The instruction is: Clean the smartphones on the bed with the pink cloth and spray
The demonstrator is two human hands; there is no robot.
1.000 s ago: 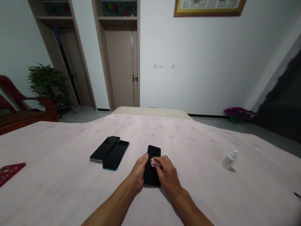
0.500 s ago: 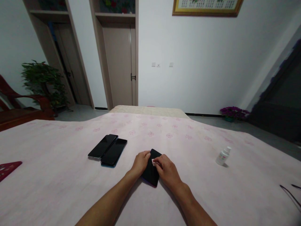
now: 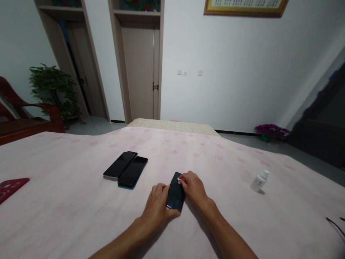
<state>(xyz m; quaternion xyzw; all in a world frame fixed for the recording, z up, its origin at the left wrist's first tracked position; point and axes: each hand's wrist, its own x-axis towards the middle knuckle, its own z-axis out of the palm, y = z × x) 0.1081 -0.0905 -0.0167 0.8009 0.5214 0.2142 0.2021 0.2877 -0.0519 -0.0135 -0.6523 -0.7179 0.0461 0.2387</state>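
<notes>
"Head view, biggest first: what's there?"

"One flower-printed pink cloth (image 3: 269, 223), spread beneath the phones and bottle."

"And the hands?"

"Two. The left hand (image 3: 155, 205) curls around one dark smartphone (image 3: 175, 194), thumb along its near end, fingers at its left side. It sits just above the cloth or on it; I can't tell which. I'd guess that grip braces it against the right hand (image 3: 194, 187), whose fingertips are pinched together at its far end."

"Other phones?"

"At least two, left of the hands: one black smartphone (image 3: 120, 165) beside another black phone (image 3: 133, 172), probably set there to leave working room."

"Smaller things?"

"One white bottle (image 3: 259, 181), upright at right, seemingly within reach. Smallest, one pale pink wad (image 3: 179, 180) in the right fingertips."
</notes>
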